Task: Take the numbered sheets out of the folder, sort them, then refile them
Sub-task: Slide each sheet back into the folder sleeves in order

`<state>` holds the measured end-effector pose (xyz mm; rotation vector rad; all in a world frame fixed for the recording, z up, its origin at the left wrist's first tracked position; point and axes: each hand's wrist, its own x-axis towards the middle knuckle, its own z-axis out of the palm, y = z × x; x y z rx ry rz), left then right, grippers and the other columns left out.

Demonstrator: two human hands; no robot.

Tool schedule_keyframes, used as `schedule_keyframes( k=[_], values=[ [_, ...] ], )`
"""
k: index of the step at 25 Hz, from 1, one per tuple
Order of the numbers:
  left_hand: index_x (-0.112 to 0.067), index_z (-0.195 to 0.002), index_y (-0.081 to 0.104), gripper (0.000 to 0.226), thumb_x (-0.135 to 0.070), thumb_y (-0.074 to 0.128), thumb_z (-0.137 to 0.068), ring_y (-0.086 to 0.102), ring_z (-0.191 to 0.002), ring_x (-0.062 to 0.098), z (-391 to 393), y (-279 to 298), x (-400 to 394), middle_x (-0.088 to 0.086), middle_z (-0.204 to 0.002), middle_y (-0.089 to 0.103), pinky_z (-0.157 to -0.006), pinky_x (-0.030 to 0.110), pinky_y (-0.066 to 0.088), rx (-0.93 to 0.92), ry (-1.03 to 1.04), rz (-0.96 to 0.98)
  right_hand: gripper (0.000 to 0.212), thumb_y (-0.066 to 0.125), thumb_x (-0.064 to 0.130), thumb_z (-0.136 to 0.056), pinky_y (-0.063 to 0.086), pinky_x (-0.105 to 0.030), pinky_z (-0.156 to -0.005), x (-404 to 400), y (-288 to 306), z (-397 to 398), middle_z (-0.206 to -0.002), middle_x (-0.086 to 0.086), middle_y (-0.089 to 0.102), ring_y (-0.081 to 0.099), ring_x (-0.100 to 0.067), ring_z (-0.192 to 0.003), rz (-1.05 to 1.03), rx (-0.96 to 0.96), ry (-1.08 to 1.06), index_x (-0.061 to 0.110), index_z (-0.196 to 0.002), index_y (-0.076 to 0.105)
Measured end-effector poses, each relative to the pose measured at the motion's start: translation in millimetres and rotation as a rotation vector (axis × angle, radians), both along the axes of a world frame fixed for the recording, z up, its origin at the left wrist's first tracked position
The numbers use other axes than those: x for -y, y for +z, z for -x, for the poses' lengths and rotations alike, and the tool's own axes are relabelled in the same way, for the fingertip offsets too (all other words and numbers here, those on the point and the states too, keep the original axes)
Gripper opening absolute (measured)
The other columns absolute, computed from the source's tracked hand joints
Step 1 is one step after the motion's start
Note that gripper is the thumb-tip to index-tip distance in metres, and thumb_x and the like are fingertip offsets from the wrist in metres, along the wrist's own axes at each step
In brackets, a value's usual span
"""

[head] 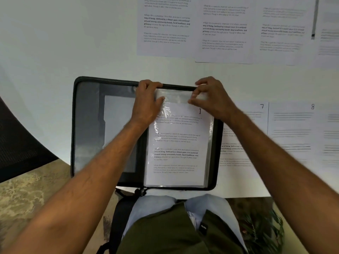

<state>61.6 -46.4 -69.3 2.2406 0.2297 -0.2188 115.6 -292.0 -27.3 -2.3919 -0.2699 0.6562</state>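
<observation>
Sleeve mouth: While my left hand (146, 101) pinches the clear plastic sleeve (178, 142) open at its top, I keep that edge lifted.
Right hand (209, 97): pinching the top of the white printed sheet numbered 1 (177, 143); I'd push straight down, corners level.
Folder: black zip folder (88, 125) lies open on the white bench (55, 52).
Waiting: sheets 7 (256, 114) and 8 (293, 129) lie just right.

One black zip folder (88, 125) lay open on the white bench (45, 52), with one clear plastic sleeve (209, 143) holding one sheet marked 1 (176, 143). Two numbered sheets, 7 (256, 114) and 8 (293, 125), lay to its right. At least three printed sheets (165, 28) lay beyond. Two hands (146, 101) were present.
</observation>
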Motion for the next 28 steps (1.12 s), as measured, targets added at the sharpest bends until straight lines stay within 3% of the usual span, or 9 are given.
schedule_keyframes(
  k=[2,4,7,10,12,15,20,25,28],
  values=[
    [-0.017,-0.134,0.058,0.049,-0.015,0.075,-0.089,0.044,-0.121,0.013,15,4,4,-0.003,-0.131,0.038,-0.107,0.033,0.046,0.003,0.009,-0.003,0.03,0.083,0.034,-0.079,0.048,-0.031,-0.1,1,1,28,-0.13,0.004,0.055,0.058,-0.01,-0.116,-0.178,0.061,-0.29,0.027,-0.104,0.07],
    [-0.018,-0.135,0.056,0.048,-0.016,0.073,-0.09,0.045,-0.122,0.014,31,6,6,-0.004,-0.132,0.035,-0.108,0.034,0.046,-0.016,0.017,-0.001,0.054,0.086,0.023,-0.079,0.054,-0.027,-0.093,0,3,55,-0.134,0.003,0.052,0.063,-0.01,-0.111,-0.328,0.001,-0.505,0.028,-0.123,0.056],
    [-0.022,-0.135,0.055,0.046,-0.02,0.071,-0.092,0.047,-0.122,0.017,54,8,6,0.001,-0.135,0.039,-0.106,0.041,0.049,-0.087,0.043,0.026,0.069,0.085,0.021,-0.083,0.053,-0.02,-0.09,4,3,95,-0.134,0.005,0.055,0.06,-0.008,-0.117,-0.311,-0.137,-0.589,0.029,-0.136,0.041],
    [-0.021,-0.136,0.055,0.043,-0.023,0.069,-0.095,0.044,-0.126,0.017,76,16,8,0.002,-0.136,0.04,-0.11,0.039,0.046,-0.167,0.051,0.031,0.06,0.079,0.02,-0.09,0.052,-0.007,-0.076,7,9,130,-0.125,0.006,0.062,0.064,0.001,-0.105,-0.294,-0.319,-0.617,0.023,-0.138,0.042],
    [-0.02,-0.136,0.055,0.042,-0.024,0.068,-0.097,0.044,-0.129,0.019,90,22,8,0.003,-0.137,0.04,-0.11,0.038,0.045,-0.218,0.043,0.023,0.044,0.074,0.025,-0.094,0.056,-0.013,-0.073,10,15,148,-0.119,0.006,0.068,0.068,-0.003,-0.099,-0.284,-0.426,-0.593,0.022,-0.132,0.053],
    [-0.02,-0.135,0.056,0.04,-0.027,0.067,-0.097,0.048,-0.127,0.02,107,28,4,0.002,-0.138,0.041,-0.109,0.038,0.047,-0.314,0.031,0.059,0.025,0.066,0.032,-0.099,0.063,-0.036,-0.079,10,21,167,-0.117,-0.004,0.075,0.074,-0.015,-0.097,-0.274,-0.601,-0.56,0.024,-0.122,0.065],
    [-0.019,-0.122,0.064,0.023,-0.03,0.062,-0.101,0.06,-0.101,0.011,118,45,-14,-0.001,-0.124,0.06,-0.08,0.014,0.046,-0.422,0.113,0.235,0.028,0.067,0.031,-0.099,0.059,-0.029,-0.08,-21,48,165,-0.108,0.001,0.079,0.075,-0.015,-0.096,-0.49,-0.697,-0.655,0.017,-0.123,0.069],
    [-0.022,-0.115,0.067,0.028,-0.045,0.055,-0.103,0.068,-0.107,0.022,125,61,-47,-0.002,-0.111,0.073,-0.092,0.036,0.056,-0.526,0.27,0.474,0.03,0.066,0.028,-0.098,0.056,-0.041,-0.098,-83,60,159,-0.112,-0.008,0.077,0.073,-0.026,-0.106,-0.624,-0.782,-0.557,0.008,-0.12,0.07],
    [-0.017,-0.114,0.068,0.04,-0.051,0.051,-0.103,0.074,-0.1,0.021,129,73,-63,0.002,-0.103,0.077,-0.086,0.032,0.06,-0.544,0.36,0.615,0.032,0.063,0.03,-0.1,0.055,-0.043,-0.1,-120,55,162,-0.113,-0.009,0.077,0.073,-0.027,-0.107,-0.672,-0.814,-0.457,0.01,-0.123,0.069]
  ],
)
